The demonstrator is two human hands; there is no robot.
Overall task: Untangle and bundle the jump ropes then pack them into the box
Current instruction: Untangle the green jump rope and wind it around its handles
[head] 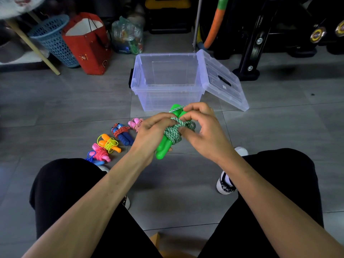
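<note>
Home storage corner — tiled floor [65, 101], laundry basket [54, 40], exercise bike [260, 40]

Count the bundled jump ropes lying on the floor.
5, in a row left of the hands: blue, pink, orange with yellow cord, dark blue with red cord, and light pink, partly hidden by the left hand. More may be hidden.

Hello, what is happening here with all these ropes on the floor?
A person sits over a tiled floor and bundles jump ropes. The left hand grips the green jump rope by its handles, while the right hand pinches its cord wound around them. Five bundled ropes lie in a row on the floor to the left. The clear box stands open ahead with nothing visible inside, its lid leaning at its right side.
</note>
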